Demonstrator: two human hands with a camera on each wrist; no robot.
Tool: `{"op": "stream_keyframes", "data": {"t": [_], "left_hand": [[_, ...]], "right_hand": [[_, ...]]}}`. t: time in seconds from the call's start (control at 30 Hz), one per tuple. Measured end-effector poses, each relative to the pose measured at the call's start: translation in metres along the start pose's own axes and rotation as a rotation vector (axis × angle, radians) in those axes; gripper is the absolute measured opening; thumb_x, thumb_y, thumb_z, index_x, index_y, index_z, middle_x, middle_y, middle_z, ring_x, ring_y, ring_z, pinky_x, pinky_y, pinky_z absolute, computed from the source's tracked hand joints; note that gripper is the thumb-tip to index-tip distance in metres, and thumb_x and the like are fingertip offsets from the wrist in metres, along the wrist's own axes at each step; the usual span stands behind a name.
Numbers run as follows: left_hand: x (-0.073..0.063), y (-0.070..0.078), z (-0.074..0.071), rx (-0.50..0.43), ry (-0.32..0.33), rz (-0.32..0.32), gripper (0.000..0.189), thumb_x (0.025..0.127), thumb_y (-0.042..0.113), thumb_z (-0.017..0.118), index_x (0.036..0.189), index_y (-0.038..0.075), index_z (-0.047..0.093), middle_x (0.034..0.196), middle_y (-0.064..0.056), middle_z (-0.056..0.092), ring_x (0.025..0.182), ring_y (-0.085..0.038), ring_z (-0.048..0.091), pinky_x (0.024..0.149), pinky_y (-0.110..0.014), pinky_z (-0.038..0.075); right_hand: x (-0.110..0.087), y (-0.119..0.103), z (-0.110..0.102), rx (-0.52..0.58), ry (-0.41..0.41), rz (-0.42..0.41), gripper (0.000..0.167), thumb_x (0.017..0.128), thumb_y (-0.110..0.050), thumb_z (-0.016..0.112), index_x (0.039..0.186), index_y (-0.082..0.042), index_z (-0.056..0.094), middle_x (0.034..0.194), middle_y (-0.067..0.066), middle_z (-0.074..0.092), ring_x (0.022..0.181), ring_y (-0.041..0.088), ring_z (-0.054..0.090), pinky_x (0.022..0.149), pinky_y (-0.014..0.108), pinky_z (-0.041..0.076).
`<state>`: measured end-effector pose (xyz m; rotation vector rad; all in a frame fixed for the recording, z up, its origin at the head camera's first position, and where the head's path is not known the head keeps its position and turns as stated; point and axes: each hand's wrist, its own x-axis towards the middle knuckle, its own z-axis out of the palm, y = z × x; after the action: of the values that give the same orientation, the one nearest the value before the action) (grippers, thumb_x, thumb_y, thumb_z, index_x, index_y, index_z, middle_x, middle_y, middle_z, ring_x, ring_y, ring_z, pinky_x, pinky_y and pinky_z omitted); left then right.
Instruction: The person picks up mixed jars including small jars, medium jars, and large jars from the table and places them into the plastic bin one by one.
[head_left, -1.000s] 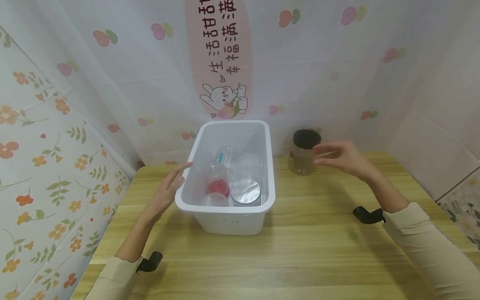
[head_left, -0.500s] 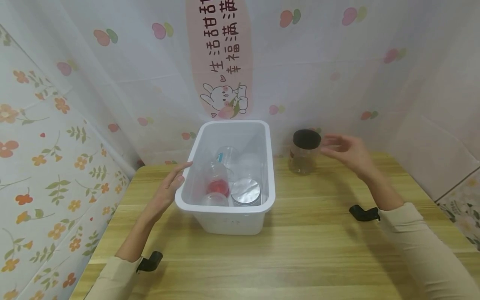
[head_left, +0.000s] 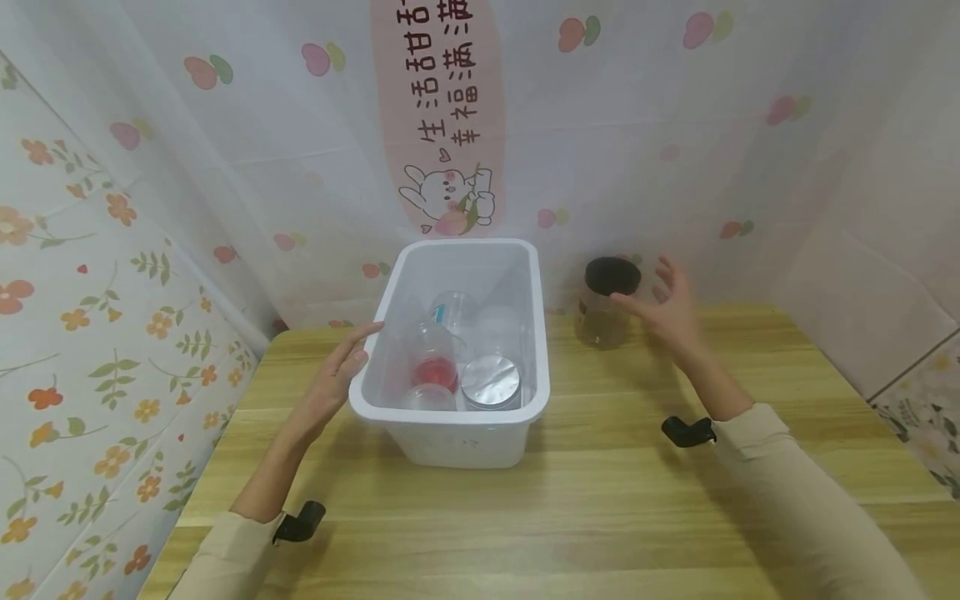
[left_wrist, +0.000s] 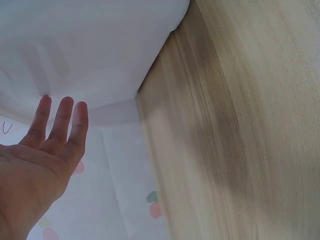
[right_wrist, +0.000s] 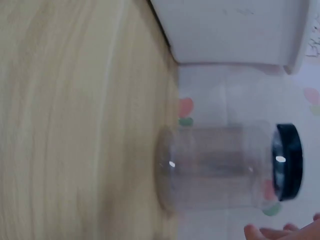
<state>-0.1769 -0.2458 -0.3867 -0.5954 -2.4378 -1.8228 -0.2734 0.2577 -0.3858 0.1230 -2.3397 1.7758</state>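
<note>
A clear plastic jar [head_left: 600, 323] with a black lid [head_left: 612, 276] stands upright on the table, right of a white plastic bin [head_left: 459, 443]. My right hand [head_left: 669, 313] is spread at the jar's right side, thumb overlapping it in the head view. In the right wrist view the fingertips [right_wrist: 254, 232] show just beside the jar [right_wrist: 215, 167], apart from it. With straight fingers, my left hand [head_left: 336, 379] touches the bin's left rim; the left wrist view shows the fingers [left_wrist: 60, 125] against the bin's outer wall [left_wrist: 95, 50].
Inside the bin lie several clear containers, among them a jar with a silver lid [head_left: 491, 382] and one with a red lid [head_left: 435, 375]. A patterned curtain [head_left: 622, 142] hangs behind the wooden table [head_left: 600, 517], and a floral cloth [head_left: 97, 350] hangs at the left.
My right hand first drew back right from the jar, then moved left again, with its fingers spreading and thumb in front of the jar. The left hand, bin and jar stay put.
</note>
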Motion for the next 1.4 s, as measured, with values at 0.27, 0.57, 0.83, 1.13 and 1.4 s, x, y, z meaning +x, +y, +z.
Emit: {"op": "stream_keyframes", "data": {"t": [0.27,0.57,0.83,1.13,1.4], "left_hand": [[0.0,-0.002,-0.002,-0.009,-0.024,0.007,0.044,0.112,0.021,0.036,0.155,0.013,0.039,0.15,-0.015,0.041,0.12,-0.027,0.051,0.09,-0.032,0.048],[0.002,-0.004,-0.002,-0.04,-0.032,0.009,0.043,0.111,0.018,0.04,0.153,0.009,0.04,0.137,-0.03,0.052,0.108,-0.021,0.06,0.084,-0.032,0.052],[0.0,0.0,-0.001,-0.045,-0.036,-0.002,0.044,0.111,0.02,0.041,0.154,0.01,0.04,0.142,-0.025,0.05,0.114,-0.022,0.058,0.087,-0.032,0.051],[-0.001,-0.001,-0.002,-0.028,-0.018,-0.004,0.043,0.111,0.02,0.041,0.154,0.011,0.04,0.142,-0.025,0.05,0.113,-0.022,0.058,0.087,-0.032,0.051],[-0.001,0.001,-0.003,-0.033,-0.013,0.013,0.044,0.111,0.019,0.04,0.154,0.01,0.04,0.14,-0.027,0.051,0.111,-0.021,0.059,0.085,-0.032,0.051]], "right_hand": [[0.01,0.013,0.023,0.101,0.085,0.048,0.122,0.083,-0.035,0.086,0.164,-0.025,-0.005,0.168,0.012,-0.003,0.15,0.04,0.001,0.115,0.057,0.017],[0.015,0.015,0.035,0.025,0.118,0.103,0.126,0.081,-0.045,0.086,0.164,-0.022,-0.006,0.168,0.013,0.001,0.152,0.03,0.003,0.118,0.05,0.013],[0.02,0.01,0.041,0.122,0.124,-0.035,0.082,0.084,-0.02,0.087,0.153,-0.007,0.044,0.155,0.011,0.04,0.144,0.025,0.029,0.117,0.044,0.018],[0.023,0.01,0.041,0.154,0.11,-0.003,0.077,0.083,-0.014,0.087,0.15,-0.008,0.05,0.143,0.014,0.049,0.13,0.027,0.044,0.104,0.04,0.04],[0.017,-0.001,0.037,0.205,0.066,0.01,0.078,0.081,-0.008,0.088,0.149,-0.009,0.051,0.139,0.018,0.05,0.123,0.032,0.05,0.089,0.029,0.05]]}}
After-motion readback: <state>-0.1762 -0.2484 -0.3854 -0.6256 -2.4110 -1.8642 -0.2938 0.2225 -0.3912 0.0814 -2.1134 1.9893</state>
